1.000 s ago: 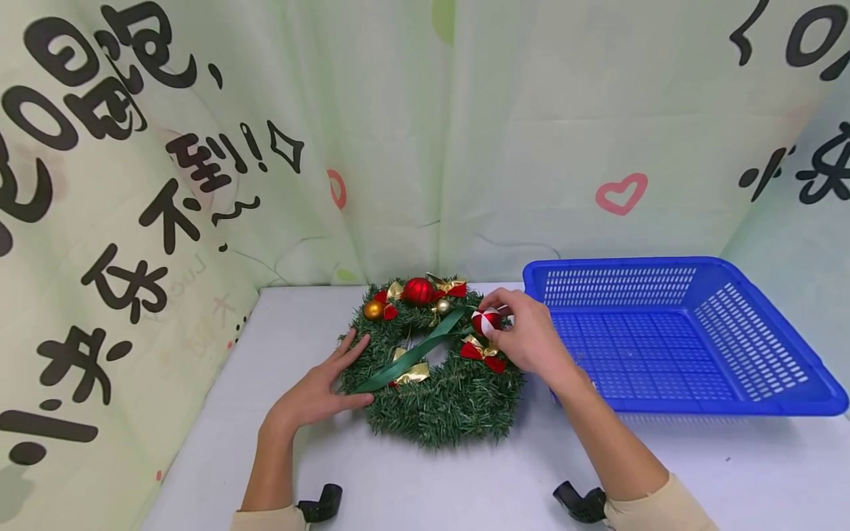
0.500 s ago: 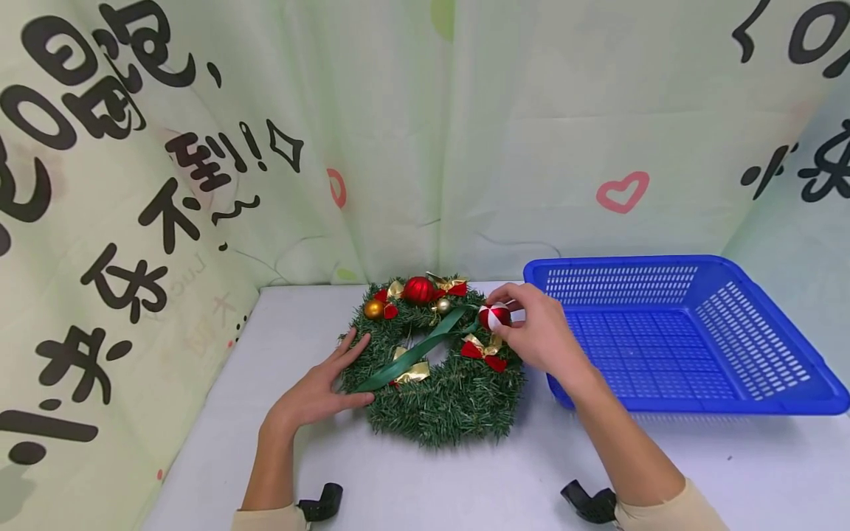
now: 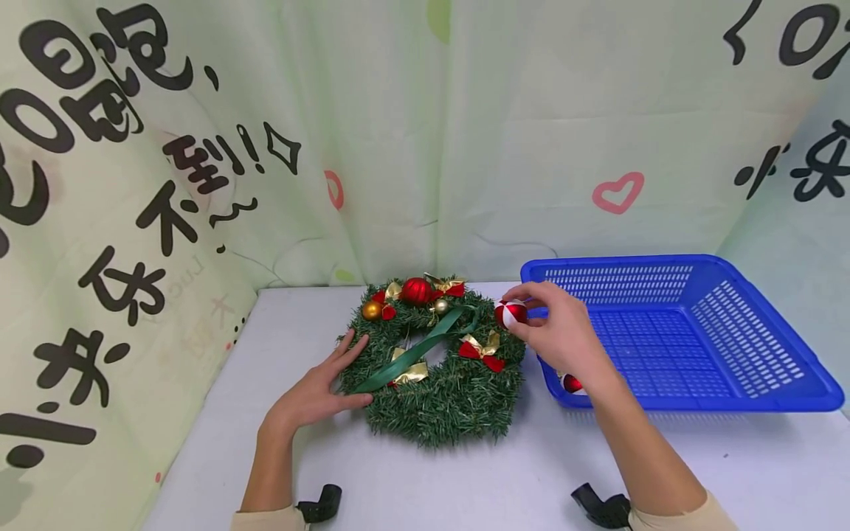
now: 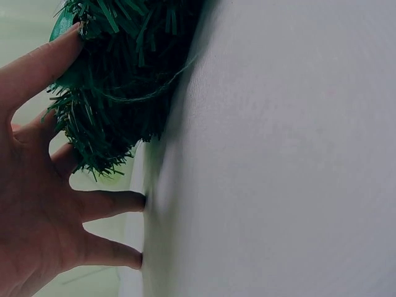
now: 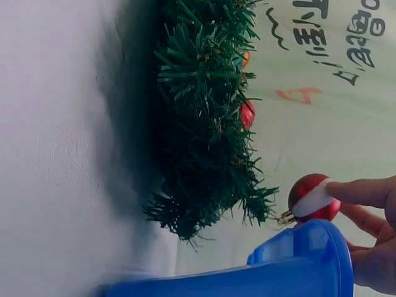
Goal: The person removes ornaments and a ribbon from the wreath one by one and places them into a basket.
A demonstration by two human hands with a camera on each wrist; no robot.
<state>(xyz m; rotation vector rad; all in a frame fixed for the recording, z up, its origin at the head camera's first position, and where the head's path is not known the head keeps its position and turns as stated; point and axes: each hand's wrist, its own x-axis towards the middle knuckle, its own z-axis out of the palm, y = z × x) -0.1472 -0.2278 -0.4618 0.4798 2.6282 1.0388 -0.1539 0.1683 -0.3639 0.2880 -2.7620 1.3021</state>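
Observation:
A green Christmas wreath [image 3: 445, 413] lies on the table. Red-and-gold bows [image 3: 483, 352], a glossy red bauble [image 3: 416, 291], smaller gold ones and a green ribbon [image 3: 398, 365] sit on it. With fingers spread, my left hand [image 3: 315, 391] rests on its left side; in the left wrist view, the thumb [image 4: 46, 65] touches the wreath and two fingertips [image 4: 136, 201] reach the table. My right hand [image 3: 561, 332] pinches a red-and-white bauble [image 3: 510, 315] between thumb and fingers, above the wreath's right edge. The bauble's gold cap [image 5: 287, 217] shows in the right wrist view.
A blue plastic basket [image 3: 704, 405] stands right of the wreath, its near-left rim under my right forearm. Inside that corner lies a red ornament [image 3: 572, 383], partly hidden by the wrist. A printed curtain [image 3: 505, 147] hangs behind the table.
My right hand has moved to the right with the red-and-white bauble, from over the wreath to its right edge. The ornament in the basket corner has come into view. My left hand stays put.

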